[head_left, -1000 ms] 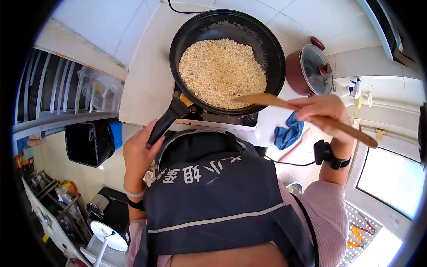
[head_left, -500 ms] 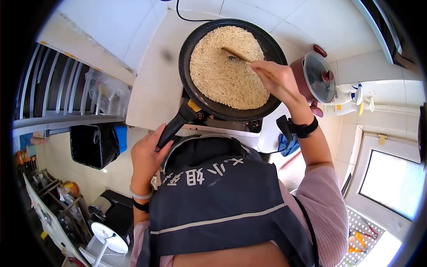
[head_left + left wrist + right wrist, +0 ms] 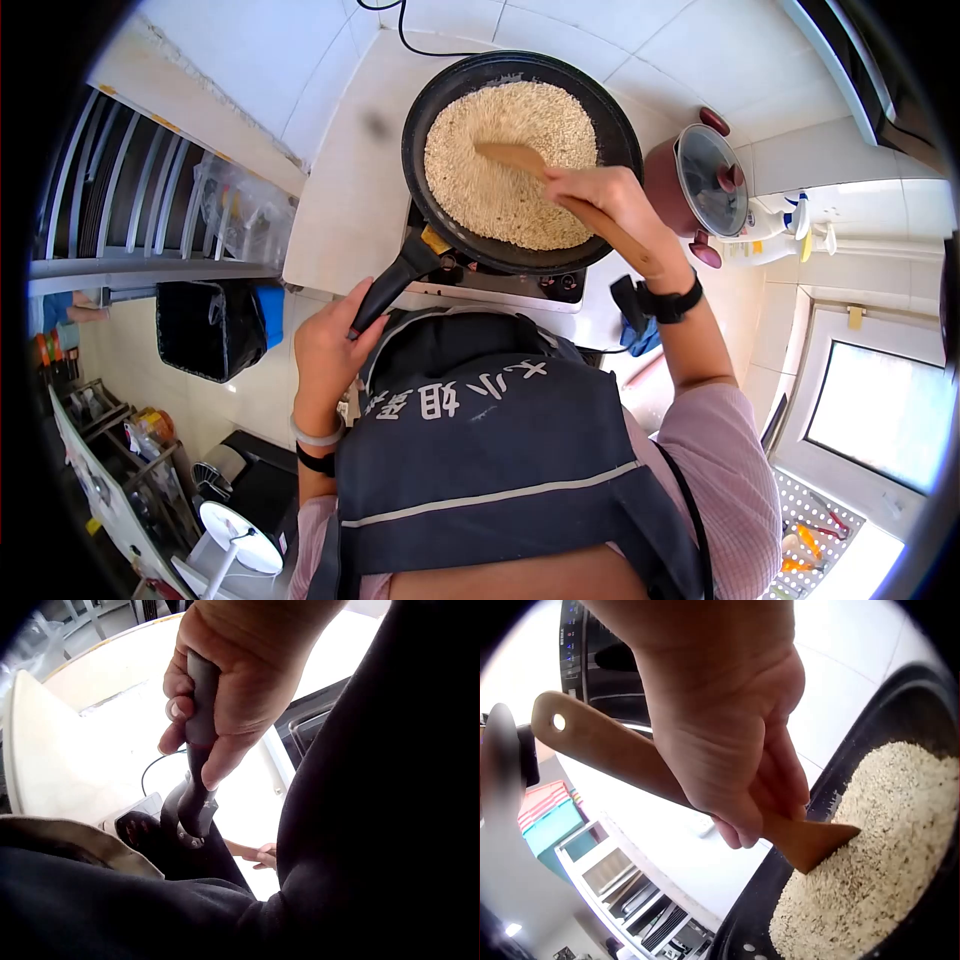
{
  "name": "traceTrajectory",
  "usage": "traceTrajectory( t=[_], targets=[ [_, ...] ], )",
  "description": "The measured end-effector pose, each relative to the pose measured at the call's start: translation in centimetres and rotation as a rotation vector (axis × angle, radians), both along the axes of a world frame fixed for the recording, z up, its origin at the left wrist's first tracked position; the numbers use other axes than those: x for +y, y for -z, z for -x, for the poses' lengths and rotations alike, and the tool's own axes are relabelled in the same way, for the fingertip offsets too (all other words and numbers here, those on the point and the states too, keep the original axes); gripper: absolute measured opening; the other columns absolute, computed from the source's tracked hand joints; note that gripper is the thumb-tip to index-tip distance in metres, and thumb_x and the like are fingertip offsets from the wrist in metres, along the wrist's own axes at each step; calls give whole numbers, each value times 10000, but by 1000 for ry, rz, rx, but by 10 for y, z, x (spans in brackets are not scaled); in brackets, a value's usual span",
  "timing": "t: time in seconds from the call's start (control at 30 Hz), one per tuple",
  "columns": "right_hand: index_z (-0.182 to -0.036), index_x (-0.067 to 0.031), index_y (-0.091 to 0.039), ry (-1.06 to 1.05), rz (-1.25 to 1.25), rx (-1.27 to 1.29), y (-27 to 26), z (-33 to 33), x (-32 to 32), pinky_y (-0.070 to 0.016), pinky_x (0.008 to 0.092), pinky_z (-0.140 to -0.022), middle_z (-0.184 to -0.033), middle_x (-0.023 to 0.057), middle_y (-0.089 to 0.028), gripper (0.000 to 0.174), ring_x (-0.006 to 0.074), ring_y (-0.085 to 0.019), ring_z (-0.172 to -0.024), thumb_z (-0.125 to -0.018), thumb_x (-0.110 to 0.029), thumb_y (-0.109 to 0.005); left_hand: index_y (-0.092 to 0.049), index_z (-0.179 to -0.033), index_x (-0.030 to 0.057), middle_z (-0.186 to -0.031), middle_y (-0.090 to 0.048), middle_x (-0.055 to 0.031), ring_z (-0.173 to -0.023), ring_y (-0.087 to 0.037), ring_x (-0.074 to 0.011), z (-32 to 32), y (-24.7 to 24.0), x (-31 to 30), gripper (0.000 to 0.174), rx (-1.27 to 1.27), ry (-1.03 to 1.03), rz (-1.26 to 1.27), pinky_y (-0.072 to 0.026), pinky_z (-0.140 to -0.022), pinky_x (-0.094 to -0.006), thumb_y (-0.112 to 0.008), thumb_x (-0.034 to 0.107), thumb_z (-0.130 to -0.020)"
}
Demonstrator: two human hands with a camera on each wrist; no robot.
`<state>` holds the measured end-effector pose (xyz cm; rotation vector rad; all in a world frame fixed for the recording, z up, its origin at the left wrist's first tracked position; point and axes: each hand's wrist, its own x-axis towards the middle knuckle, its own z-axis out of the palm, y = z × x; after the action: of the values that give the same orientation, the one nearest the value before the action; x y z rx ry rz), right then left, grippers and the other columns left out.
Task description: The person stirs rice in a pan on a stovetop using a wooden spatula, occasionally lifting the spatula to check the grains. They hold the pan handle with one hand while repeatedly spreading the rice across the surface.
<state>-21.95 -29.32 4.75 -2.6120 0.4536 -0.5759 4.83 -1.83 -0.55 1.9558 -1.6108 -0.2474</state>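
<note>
A black frying pan [image 3: 418,200] holds a broad heap of pale, small grains [image 3: 520,205]. My left hand [image 3: 328,345] grips the pan's black handle [image 3: 388,292]; in the left wrist view its fingers and thumb wrap round that handle [image 3: 201,705]. Over the right part of the pan, my right hand [image 3: 612,198] holds a wooden spatula [image 3: 510,155]. The right wrist view shows the spatula's blade [image 3: 817,841] tilted, with its edge in the grains [image 3: 877,877]. Its holed handle end [image 3: 570,724] sticks out behind the hand.
The pan sits over a cooktop [image 3: 555,288] on a pale counter [image 3: 345,210]. To its right stand a dark red pot [image 3: 672,185] with a glass lid and several spray bottles [image 3: 775,220]. A blue cloth [image 3: 640,338] lies near my right wrist. A black-lined bin [image 3: 205,330] stands at the left.
My right hand has swung from right of the pan to over it, and the spatula blade has moved from the near edge to mid-heap. The left hand keeps its hold on the handle.
</note>
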Motion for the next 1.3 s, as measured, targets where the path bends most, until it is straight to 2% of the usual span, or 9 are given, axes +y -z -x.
traceTrajectory(
  t=[0.13, 0.37, 0.67, 0.77, 0.87, 0.97, 1.17, 1.27, 1.3],
  targets=[
    [-968, -21, -700, -127, -62, 89, -37, 36, 3, -565, 342, -737, -1004, 172, -714, 190, 316, -706, -886, -778, -15, -686, -663, -1226, 135, -688, -607, -85, -570, -583, -258, -1, 4, 3, 513, -3, -14, -8, -457, -537, -355, -813, 185, -738],
    [-881, -29, -727, -117, -204, 185, -93, 76, 38, -554, 354, -701, -948, 184, -722, 133, 331, -707, -841, -751, -54, -725, -665, -1224, 140, -693, -610, -91, -575, -589, -259, 3, 2, 3, 507, 28, -33, -17, -466, -546, -350, -812, 193, -741],
    [-974, -36, -698, -165, 83, 86, -14, 20, -1, -544, 368, -695, -922, 140, -722, 170, 309, -700, -793, -805, -53, -689, -662, -1226, 111, -730, -628, -95, -592, -594, -255, 20, 3, 9, 498, 27, -53, -22, -481, -570, -341, -797, 169, -749],
    [-986, -29, -701, -22, 158, -29, 17, 10, -34, -538, 327, -670, -886, 132, -721, 154, 277, -701, -756, -845, -89, -699, -660, -1226, 99, -755, -643, -105, -606, -602, -259, 25, -4, 9, 498, -8, -71, -53, -486, -582, -338, -799, 171, -754],
    [-1002, -37, -712, 360, -112, -206, 19, 9, -43, -531, 256, -681, -822, 80, -724, 157, 127, -684, -721, -897, -154, -704, -661, -1221, 79, -806, -668, -129, -626, -613, -252, 28, -3, 9, 492, 39, -79, -46, -496, -603, -331, -804, 188, -764],
    [-986, -81, -718, 495, -187, -343, 13, 37, -39, -525, 271, -660, -814, 76, -719, 150, 197, -693, -698, -870, -175, -710, -666, -1213, 78, -809, -671, -132, -619, -614, -247, 30, -5, 9, 480, 26, -119, -99, -496, -597, -327, -804, 191, -768],
    [-983, -27, -687, 713, -267, -331, 16, 100, -19, -528, 261, -663, -836, 81, -718, 156, 148, -700, -740, -912, -165, -672, -665, -1210, 75, -786, -664, -124, -598, -609, -244, 31, -6, 9, 477, 61, -123, -83, -492, -578, -331, -803, 187, -767],
    [-1033, -8, -667, 824, -639, -532, 53, 89, -34, -551, 245, -629, -903, 88, -710, 178, 152, -716, -786, -910, -137, -678, -656, -1221, 76, -768, -655, -119, -603, -609, -256, 28, -5, 9, 483, 60, -82, -57, -492, -577, -342, -795, 181, -771],
    [-1033, -8, -667, 831, -629, -533, 63, 77, -43, -551, 245, -629, -903, 88, -710, 178, 152, -716, -786, -910, -137, -678, -650, -1229, 78, -758, -650, -116, -607, -610, -263, 27, -5, 10, 484, 24, -51, -44, -492, -577, -350, -788, 180, -776]
  ],
)
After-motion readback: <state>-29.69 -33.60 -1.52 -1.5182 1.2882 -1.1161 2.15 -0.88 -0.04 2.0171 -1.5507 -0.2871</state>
